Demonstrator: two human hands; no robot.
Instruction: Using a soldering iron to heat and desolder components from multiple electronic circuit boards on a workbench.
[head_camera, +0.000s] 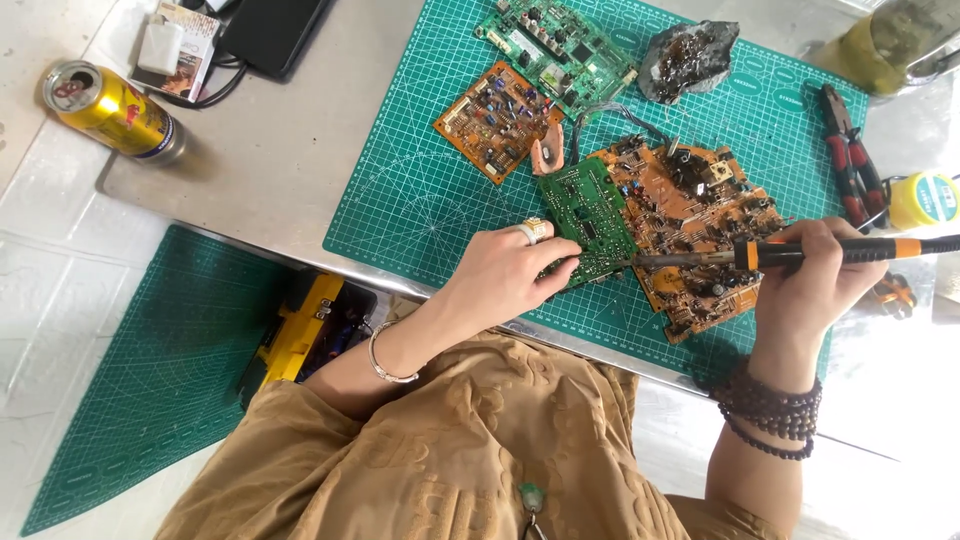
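My left hand (505, 275), with a ring on one finger, pinches the near edge of a small green circuit board (585, 215) on the green cutting mat (420, 190). My right hand (815, 275) grips a black and orange soldering iron (800, 252). Its metal tip points left and meets the right edge of the green board. A large orange circuit board (690, 225) lies under and beside the tip.
A second orange board (497, 120) and a long green board (555, 45) lie farther back. Red pliers (850, 160), a yellow solder spool (925, 200), a grey slag lump (690, 58), a yellow can (110, 108) and a toolbox (305, 335) surround the mat.
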